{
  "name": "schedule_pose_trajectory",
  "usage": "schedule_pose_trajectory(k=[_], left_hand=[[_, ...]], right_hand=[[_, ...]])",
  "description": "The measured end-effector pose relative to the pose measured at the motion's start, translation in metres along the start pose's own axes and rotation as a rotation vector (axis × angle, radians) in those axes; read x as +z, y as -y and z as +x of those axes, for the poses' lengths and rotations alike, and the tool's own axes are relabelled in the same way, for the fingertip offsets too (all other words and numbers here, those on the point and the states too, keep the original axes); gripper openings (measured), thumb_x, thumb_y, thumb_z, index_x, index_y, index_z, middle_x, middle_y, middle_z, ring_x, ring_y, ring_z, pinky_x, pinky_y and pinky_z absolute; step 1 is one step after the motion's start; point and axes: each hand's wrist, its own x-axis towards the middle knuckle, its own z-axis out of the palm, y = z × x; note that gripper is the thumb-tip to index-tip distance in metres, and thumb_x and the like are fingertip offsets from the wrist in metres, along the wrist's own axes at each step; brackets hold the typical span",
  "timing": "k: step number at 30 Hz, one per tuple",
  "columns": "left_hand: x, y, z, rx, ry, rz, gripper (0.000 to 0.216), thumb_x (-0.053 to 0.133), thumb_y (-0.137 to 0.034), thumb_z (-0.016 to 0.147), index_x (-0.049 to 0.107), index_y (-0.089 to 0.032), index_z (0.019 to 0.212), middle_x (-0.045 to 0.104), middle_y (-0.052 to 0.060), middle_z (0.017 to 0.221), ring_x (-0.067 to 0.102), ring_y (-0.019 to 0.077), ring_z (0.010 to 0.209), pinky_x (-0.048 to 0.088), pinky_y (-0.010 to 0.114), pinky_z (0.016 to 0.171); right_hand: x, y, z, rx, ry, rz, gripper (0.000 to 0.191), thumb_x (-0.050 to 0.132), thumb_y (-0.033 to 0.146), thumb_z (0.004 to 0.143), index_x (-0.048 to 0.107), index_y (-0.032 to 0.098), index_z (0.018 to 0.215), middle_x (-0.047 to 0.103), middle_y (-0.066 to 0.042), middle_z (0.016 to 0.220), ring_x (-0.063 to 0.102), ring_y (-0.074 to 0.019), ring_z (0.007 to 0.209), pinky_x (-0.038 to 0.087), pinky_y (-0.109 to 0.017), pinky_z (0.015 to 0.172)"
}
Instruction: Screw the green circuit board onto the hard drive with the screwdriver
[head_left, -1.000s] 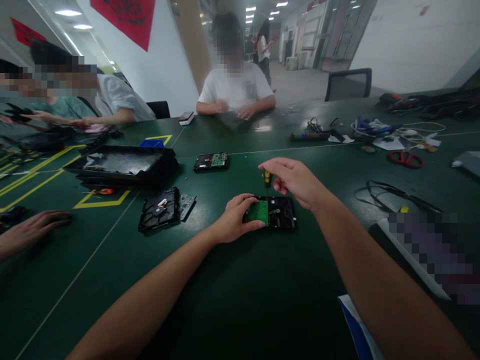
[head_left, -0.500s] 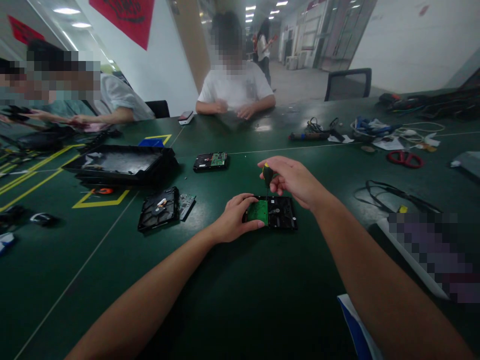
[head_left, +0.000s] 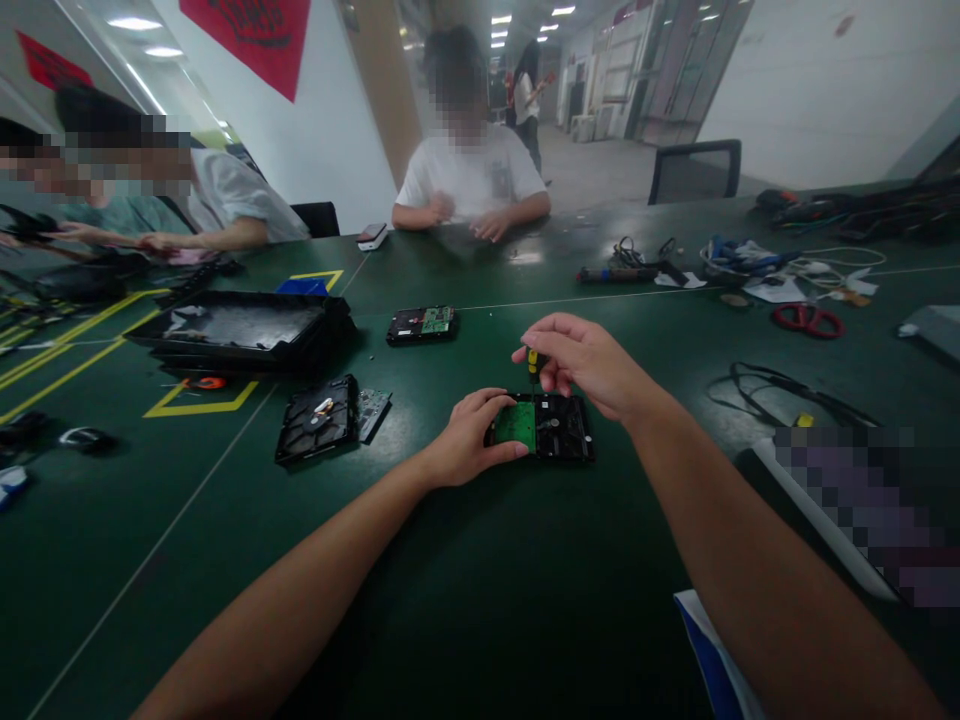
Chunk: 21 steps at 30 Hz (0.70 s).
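A black hard drive (head_left: pixel 559 428) with a green circuit board (head_left: pixel 517 424) lies flat on the green table (head_left: pixel 480 600) in front of me. My left hand (head_left: pixel 471 437) grips its left edge, fingers curled over the board. My right hand (head_left: pixel 581 362) hovers just above the drive's far edge, pinching a small yellow-and-black screwdriver (head_left: pixel 532 364) that stands upright, tip down on the drive.
An opened drive (head_left: pixel 318 417) with a loose board beside it lies to the left, another drive (head_left: pixel 421 323) farther back, and a black tray stack (head_left: pixel 240 330). Red scissors (head_left: pixel 808 319), cables (head_left: pixel 787 390) and tools sit at right. Other people sit across and at the left.
My right hand has turned the screwdriver in place over the drive. A co-worker's hand at the left table edge has withdrawn from view. My left hand has stayed put.
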Motion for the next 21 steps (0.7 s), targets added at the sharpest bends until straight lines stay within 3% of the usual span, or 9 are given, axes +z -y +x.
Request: schedule_pose_trajectory(k=[7, 14, 21], left_hand=[[0.0004, -0.0004, 0.0003, -0.01, 0.006, -0.004, 0.066, 0.074, -0.056, 0.09, 0.052, -0.025, 0.144, 0.05, 0.016, 0.152, 0.045, 0.0366, 0.144, 0.038, 0.058, 0.12], [-0.0002, -0.002, 0.0, -0.001, -0.003, 0.0, 0.064, 0.073, -0.055, 0.091, 0.052, -0.025, 0.143, 0.05, 0.016, 0.152, 0.046, 0.0361, 0.143, 0.038, 0.057, 0.12], [0.0004, -0.0007, -0.0002, -0.007, 0.0, 0.005, 0.065, 0.073, -0.056, 0.091, 0.051, -0.026, 0.144, 0.049, 0.016, 0.153, 0.045, 0.0359, 0.145, 0.037, 0.058, 0.121]], right_hand=[[-0.0007, -0.0034, 0.0038, 0.01, 0.019, 0.022, 0.027, 0.057, 0.041, 0.1, 0.073, 0.019, 0.099, 0.075, -0.009, 0.097, 0.055, -0.0083, 0.052, 0.036, -0.021, 0.039], [-0.0014, -0.0037, 0.0027, -0.037, 0.0, -0.041, 0.022, 0.068, 0.04, 0.094, 0.076, 0.021, 0.102, 0.061, 0.0, 0.072, 0.049, -0.0081, 0.053, 0.032, -0.019, 0.04], [-0.0023, -0.0071, 0.0042, -0.018, -0.043, 0.012, 0.021, 0.072, 0.039, 0.092, 0.065, 0.019, 0.09, 0.073, -0.006, 0.093, 0.058, -0.0083, 0.056, 0.039, -0.019, 0.043]])
